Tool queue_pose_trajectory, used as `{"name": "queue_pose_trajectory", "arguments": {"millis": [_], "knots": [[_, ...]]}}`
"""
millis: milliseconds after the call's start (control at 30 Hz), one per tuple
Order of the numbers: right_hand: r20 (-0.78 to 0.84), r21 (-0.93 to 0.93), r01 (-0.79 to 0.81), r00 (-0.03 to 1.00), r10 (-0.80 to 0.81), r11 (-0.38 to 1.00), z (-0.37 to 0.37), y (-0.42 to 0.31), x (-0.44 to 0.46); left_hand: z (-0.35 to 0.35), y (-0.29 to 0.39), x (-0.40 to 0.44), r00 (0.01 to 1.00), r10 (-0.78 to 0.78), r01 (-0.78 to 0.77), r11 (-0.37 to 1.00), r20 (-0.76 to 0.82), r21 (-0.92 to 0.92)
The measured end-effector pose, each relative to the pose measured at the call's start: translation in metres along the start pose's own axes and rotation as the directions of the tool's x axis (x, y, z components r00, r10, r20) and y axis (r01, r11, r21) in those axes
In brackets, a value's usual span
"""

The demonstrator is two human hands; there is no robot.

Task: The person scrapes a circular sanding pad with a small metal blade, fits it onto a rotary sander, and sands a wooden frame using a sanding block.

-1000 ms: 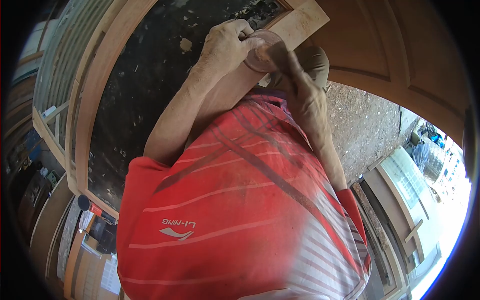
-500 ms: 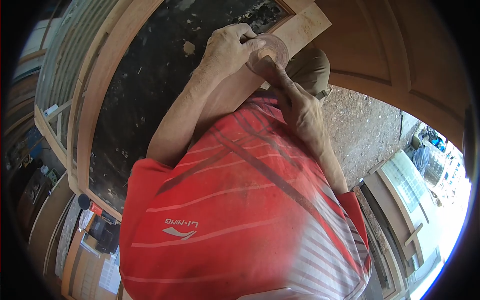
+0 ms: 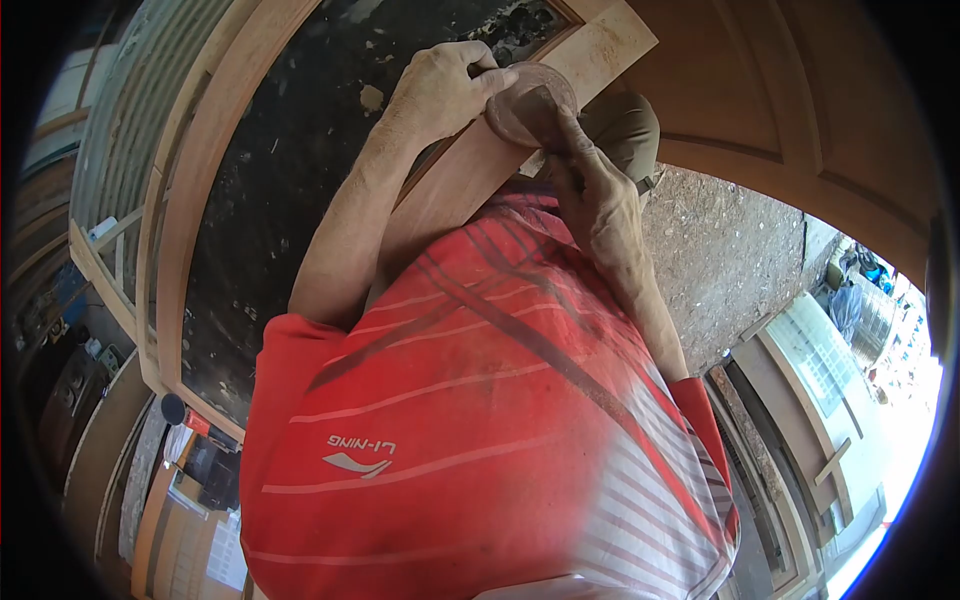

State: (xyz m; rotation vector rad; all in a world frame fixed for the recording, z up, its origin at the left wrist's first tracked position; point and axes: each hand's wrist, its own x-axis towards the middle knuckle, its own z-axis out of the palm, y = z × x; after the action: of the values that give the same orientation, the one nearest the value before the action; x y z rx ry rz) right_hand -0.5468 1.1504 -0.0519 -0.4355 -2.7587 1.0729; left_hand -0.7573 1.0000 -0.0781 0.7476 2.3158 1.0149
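Observation:
My left hand [image 3: 445, 92] pinches the near-left rim of a round, shallow brown dish [image 3: 510, 114] between thumb and fingers. Held in my right hand [image 3: 604, 203] is a thin, dark flat piece [image 3: 543, 112], its end lying over the inside of the dish; whether it is a scraper or a folded sheet I cannot tell. Both hands are above a pale wooden board [image 3: 465, 172] that runs along the edge of a dark, paint-spotted surface [image 3: 300, 150].
A large brown panelled door [image 3: 740, 90] stands at the upper right. Curved-looking wooden strips [image 3: 200, 140] edge the dark surface on the left. Speckled ground [image 3: 710, 260] shows at the right, with boards and glass [image 3: 810, 350] beyond. A red-and-black tool [image 3: 190, 415] lies lower left.
The dark flat piece has slid farther across the dish, covering the tan patch that showed inside it. Both hands have shifted slightly left with the dish.

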Motion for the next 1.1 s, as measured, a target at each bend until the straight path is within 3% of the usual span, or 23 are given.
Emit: {"name": "queue_pose_trajectory", "arguments": {"millis": [67,133,233,333,433,533,633,667,767,800,900,933,1033,1100], "knots": [[-0.014,-0.016,0.038,0.999,-0.038,0.999,0.003,0.003,0.001,0.0,-0.002,-0.004,0.998,0.059,-0.059,0.998,-0.012,0.033],[-0.015,-0.031,0.029,0.999,-0.029,0.999,0.003,0.006,0.004,-0.003,0.004,-0.004,0.999,-0.014,0.013,0.998,0.03,0.056],[0.106,-0.168,0.014,0.994,0.004,0.986,0.002,-0.008,-0.006,-0.004,0.006,-0.008,0.999,-0.034,0.031,0.998,0.039,0.06],[0.108,-0.161,-0.111,0.986,0.13,0.981,-0.012,-0.02,0.009,-0.004,0.008,-0.008,0.999,-0.03,0.028,0.998,0.034,0.057],[0.084,-0.063,0.05,0.995,-0.045,0.997,-0.001,-0.016,-0.006,-0.005,0.005,-0.01,0.998,-0.047,0.046,0.999,0.044,0.027],[-0.001,-0.057,0.072,0.997,-0.072,0.996,-0.001,-0.005,0.003,-0.005,0.009,-0.01,0.998,-0.05,0.049,0.998,0.048,0.031],[0.148,-0.008,0.061,0.987,-0.059,0.998,-0.003,-0.017,-0.006,-0.004,0.004,-0.012,0.997,-0.053,0.055,0.998,0.061,-0.025],[0.304,-0.1,-0.048,0.95,0.077,0.994,-0.01,-0.031,-0.007,-0.005,0.003,-0.009,0.997,-0.041,0.045,0.997,0.068,-0.06],[0.077,-0.013,-0.129,0.989,0.129,0.992,-0.008,-0.022,0.003,-0.007,0.009,-0.011,0.998,-0.045,0.043,0.998,0.048,0.036],[-0.005,-0.048,0.047,0.999,-0.047,0.998,-0.002,-0.015,0.004,-0.005,0.005,-0.012,0.998,-0.037,0.035,0.999,0.043,0.034],[0.196,0.027,0.057,0.979,-0.061,0.998,-0.012,-0.018,-0.008,-0.002,0.0,-0.004,1.0,0.013,-0.014,0.999,0.025,0.042],[0.075,0.001,0.131,0.989,-0.13,0.991,-0.013,-0.017,-0.003,-0.002,0.001,-0.005,1.0,0.016,-0.017,0.999,0.019,0.043],[-0.166,0.131,-0.144,0.972,0.165,0.981,-0.049,-0.043,0.009,-0.001,0.0,-0.009,1.0,0.004,-0.004,0.999,0.009,0.034],[-0.404,0.312,-0.054,0.896,0.184,0.949,-0.057,-0.047,0.008,-0.002,0.0,-0.01,1.0,-0.005,0.005,1.0,0.012,0.025]]}}
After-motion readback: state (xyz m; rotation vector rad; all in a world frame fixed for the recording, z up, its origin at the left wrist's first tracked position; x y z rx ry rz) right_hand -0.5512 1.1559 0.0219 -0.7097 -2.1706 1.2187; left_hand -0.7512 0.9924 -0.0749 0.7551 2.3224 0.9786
